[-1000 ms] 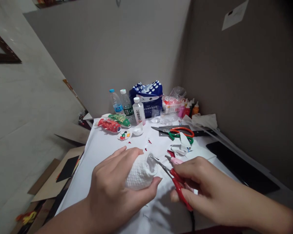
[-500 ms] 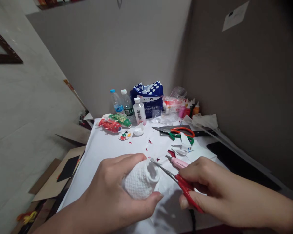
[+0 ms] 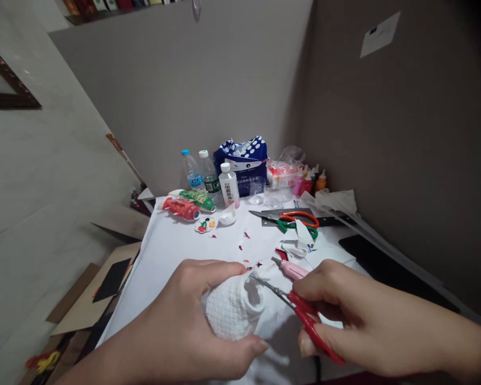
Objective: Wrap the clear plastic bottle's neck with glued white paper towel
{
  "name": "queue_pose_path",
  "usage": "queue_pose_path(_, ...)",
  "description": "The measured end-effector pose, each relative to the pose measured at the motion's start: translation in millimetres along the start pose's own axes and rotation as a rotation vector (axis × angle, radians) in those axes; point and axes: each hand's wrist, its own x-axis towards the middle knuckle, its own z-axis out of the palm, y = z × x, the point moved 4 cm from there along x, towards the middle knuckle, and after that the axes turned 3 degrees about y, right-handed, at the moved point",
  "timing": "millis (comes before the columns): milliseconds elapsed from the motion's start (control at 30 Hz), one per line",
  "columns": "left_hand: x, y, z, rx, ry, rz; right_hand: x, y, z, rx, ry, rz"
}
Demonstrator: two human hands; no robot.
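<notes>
My left hand [image 3: 196,315] is wrapped round a white, waffle-textured hollow piece [image 3: 229,309], like cloth or paper towel, with its open end turned right. My right hand [image 3: 356,315] grips small red-handled scissors [image 3: 304,307], thumb and fingers at the loops. The blades point left, their tips at the upper rim of the opening, where a bit of white material sticks out. Whether the tips lie inside or beside the rim, I cannot tell. A pink-handled cutter [image 3: 293,269] lies on the table just behind my right hand.
Large scissors [image 3: 282,218] with orange and green handles lie beyond white scraps [image 3: 297,246]. Red and green fish figures [image 3: 182,208] lie at the back left, near a small paint palette [image 3: 204,224]. Bottles [image 3: 229,187], a blue bag [image 3: 246,179] and paint tubes [image 3: 307,184] line the back.
Both hands sit slightly lower in view, with the white piece and scissors. The scissor tips stay at the rim. The view has tilted slightly upward.
</notes>
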Motion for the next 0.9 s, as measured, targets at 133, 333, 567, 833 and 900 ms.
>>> queue_pose_path(133, 0, -3, 0.4, -0.088, -0.082, -0.058, 1, -1, -2, 0.01, -0.063, -0.017)
queue_pose_path(333, 0, -10, 0.5, -0.235, -0.255, -0.18, 0, 0, -2, 0.025, -0.073, -0.024)
queue_pose_path(567, 0, -17, 8.3, -0.393, -0.351, -0.257, -1, 0, -2, 0.018, -0.046, -0.023)
queue_pose_path(833, 7, -14, 10.5, -0.463, -0.388, -0.21, -3, 3, -5, -0.024, -0.036, -0.022)
queue_pose_path(900, 8, -13, 10.9, -0.464, -0.383, -0.183, -4, 2, -5, -0.018, -0.022, -0.025)
